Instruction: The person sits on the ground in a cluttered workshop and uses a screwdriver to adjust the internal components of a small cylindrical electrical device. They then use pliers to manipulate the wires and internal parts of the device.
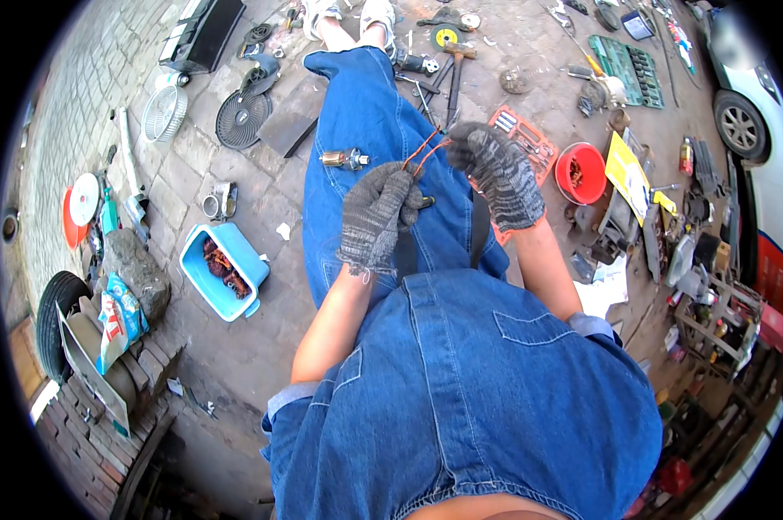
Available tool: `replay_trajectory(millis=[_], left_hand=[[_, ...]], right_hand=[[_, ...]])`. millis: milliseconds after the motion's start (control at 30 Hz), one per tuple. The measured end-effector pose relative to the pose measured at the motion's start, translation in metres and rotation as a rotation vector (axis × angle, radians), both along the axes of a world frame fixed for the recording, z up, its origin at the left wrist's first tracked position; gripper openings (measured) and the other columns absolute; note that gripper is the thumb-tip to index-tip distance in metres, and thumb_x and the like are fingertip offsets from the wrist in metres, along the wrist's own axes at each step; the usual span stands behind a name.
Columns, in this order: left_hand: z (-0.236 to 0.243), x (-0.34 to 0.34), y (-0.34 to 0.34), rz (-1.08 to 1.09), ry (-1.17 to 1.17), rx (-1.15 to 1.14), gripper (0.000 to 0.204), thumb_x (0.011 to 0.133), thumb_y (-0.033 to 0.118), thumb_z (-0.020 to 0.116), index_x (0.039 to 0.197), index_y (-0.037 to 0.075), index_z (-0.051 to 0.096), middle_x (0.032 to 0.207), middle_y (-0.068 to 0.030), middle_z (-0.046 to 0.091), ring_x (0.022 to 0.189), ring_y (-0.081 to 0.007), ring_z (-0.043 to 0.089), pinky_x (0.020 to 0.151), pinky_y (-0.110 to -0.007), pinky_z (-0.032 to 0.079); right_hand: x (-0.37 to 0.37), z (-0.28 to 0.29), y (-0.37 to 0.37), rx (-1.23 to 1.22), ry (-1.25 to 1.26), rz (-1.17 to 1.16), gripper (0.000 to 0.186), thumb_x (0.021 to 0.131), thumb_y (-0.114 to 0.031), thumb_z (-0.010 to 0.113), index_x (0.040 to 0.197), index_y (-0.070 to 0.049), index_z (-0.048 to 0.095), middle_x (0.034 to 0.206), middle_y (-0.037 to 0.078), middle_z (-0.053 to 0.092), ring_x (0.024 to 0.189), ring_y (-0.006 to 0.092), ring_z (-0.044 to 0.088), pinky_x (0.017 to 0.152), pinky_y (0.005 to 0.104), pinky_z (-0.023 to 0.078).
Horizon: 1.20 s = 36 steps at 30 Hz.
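I sit on paved ground in blue denim, with both hands in grey knit gloves over my lap. My left hand [376,215] is closed around the lower end of thin red-orange wires [423,152] and a small dark part. My right hand [498,172] pinches the upper end of the same wires, which arch between the two hands. A small metal motor part [343,159] lies on my left thigh, just left of the hands.
A blue tub [223,270] with rusty parts sits at my left. Fan grilles [242,118] lie farther up. A red bucket [580,172], an orange tool case [525,137], a hammer [454,71] and scattered tools lie at right. A white car [742,95] stands far right.
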<state>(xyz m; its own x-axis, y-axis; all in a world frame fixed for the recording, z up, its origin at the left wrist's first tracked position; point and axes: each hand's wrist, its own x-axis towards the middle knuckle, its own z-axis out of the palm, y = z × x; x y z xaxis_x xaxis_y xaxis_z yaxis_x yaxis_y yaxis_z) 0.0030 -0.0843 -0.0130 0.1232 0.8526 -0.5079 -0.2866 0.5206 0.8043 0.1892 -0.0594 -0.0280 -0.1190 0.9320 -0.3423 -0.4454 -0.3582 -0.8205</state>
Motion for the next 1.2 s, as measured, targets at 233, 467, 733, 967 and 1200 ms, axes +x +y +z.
replay_trajectory(millis=[233, 467, 733, 967, 1200], left_hand=[[-0.001, -0.012, -0.008, -0.025, -0.028, 0.009, 0.022, 0.089, 0.02, 0.056, 0.102, 0.002, 0.058, 0.067, -0.0019, 0.059, 0.049, -0.0058, 0.05, 0.042, -0.017, 0.036], [0.005, -0.031, -0.009, -0.136, 0.027, 0.0, 0.023, 0.089, 0.019, 0.056, 0.103, 0.001, 0.058, 0.066, -0.0027, 0.059, 0.048, -0.0059, 0.049, 0.041, -0.018, 0.037], [0.012, -0.04, -0.006, -0.193, 0.013, -0.055, 0.024, 0.089, 0.02, 0.056, 0.1, 0.0, 0.059, 0.063, -0.0028, 0.058, 0.045, -0.0061, 0.049, 0.038, -0.019, 0.035], [0.024, -0.033, -0.004, -0.264, -0.006, -0.028, 0.029, 0.089, 0.029, 0.054, 0.088, 0.0, 0.062, 0.06, -0.0009, 0.053, 0.046, -0.0062, 0.044, 0.04, -0.02, 0.034], [-0.008, -0.03, 0.012, -0.257, -0.061, 0.041, 0.022, 0.087, 0.02, 0.059, 0.096, 0.0, 0.059, 0.065, -0.0054, 0.061, 0.047, -0.0108, 0.055, 0.041, -0.021, 0.043]], right_hand=[[-0.005, 0.003, 0.004, -0.327, 0.192, 0.234, 0.035, 0.089, -0.037, 0.053, 0.09, -0.003, 0.06, 0.077, 0.006, 0.062, 0.062, 0.0145, 0.058, 0.058, 0.0289, 0.049], [-0.001, 0.019, 0.01, -0.268, -0.016, 0.508, 0.028, 0.086, -0.029, 0.06, 0.091, -0.002, 0.061, 0.078, 0.005, 0.062, 0.061, 0.0108, 0.058, 0.057, 0.0254, 0.048], [-0.013, 0.042, 0.011, 0.18, -0.582, 0.568, 0.02, 0.087, -0.018, 0.057, 0.09, 0.001, 0.06, 0.079, 0.005, 0.061, 0.069, 0.0102, 0.056, 0.065, 0.0242, 0.047], [-0.011, 0.049, 0.015, 1.013, -1.288, 0.409, 0.017, 0.078, -0.015, 0.057, 0.091, -0.005, 0.06, 0.083, 0.018, 0.059, 0.076, 0.0367, 0.057, 0.07, 0.0428, 0.047], [0.007, 0.054, 0.029, 0.567, -1.127, 0.654, 0.019, 0.082, -0.021, 0.06, 0.094, -0.006, 0.061, 0.085, 0.014, 0.062, 0.079, 0.03, 0.06, 0.071, 0.0356, 0.048]])
